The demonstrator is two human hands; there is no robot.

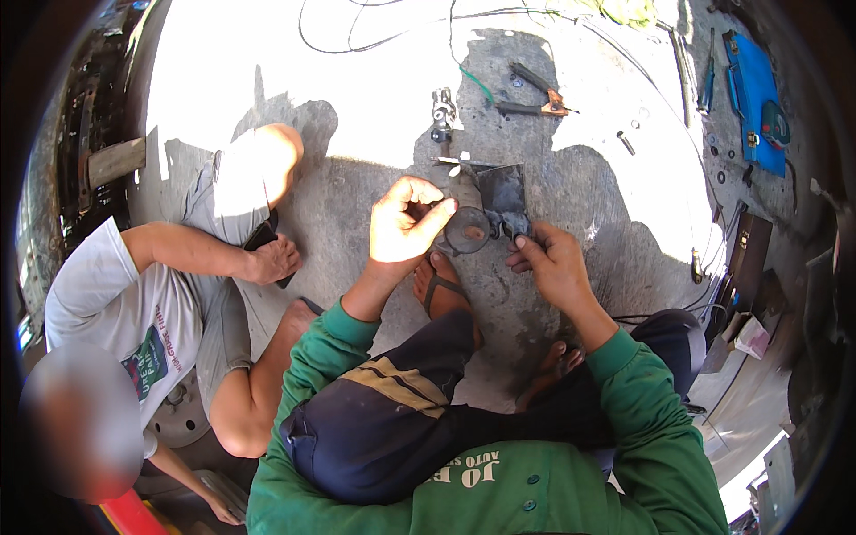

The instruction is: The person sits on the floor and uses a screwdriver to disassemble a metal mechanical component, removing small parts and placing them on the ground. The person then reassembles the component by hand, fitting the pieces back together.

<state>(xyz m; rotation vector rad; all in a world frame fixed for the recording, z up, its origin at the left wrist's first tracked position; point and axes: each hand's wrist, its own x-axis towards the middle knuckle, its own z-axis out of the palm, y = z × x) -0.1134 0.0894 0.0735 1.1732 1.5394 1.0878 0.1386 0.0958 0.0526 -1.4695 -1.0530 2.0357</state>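
My left hand (412, 221) is closed at the left side of a rusty metal cylinder (466, 227) with a round open end, its thumb and finger pinched at the rim. My right hand (544, 259) pinches a dark metal fitting (508, 225) beside the cylinder. Behind these pieces is a dark square metal plate (506, 178) on the concrete. A shiny universal-joint part (443, 111) on a shaft points away from me just beyond them. My sandalled foot (439, 290) is below the cylinder.
A seated co-worker (160, 294) at left holds a dark phone (263, 241). Clamps (544, 102) and cables (374, 40) lie ahead on the concrete floor (348, 178). At right are a bolt (625, 143), a blue toolbox (749, 80) with a green tool (774, 125), and cardboard (756, 245).
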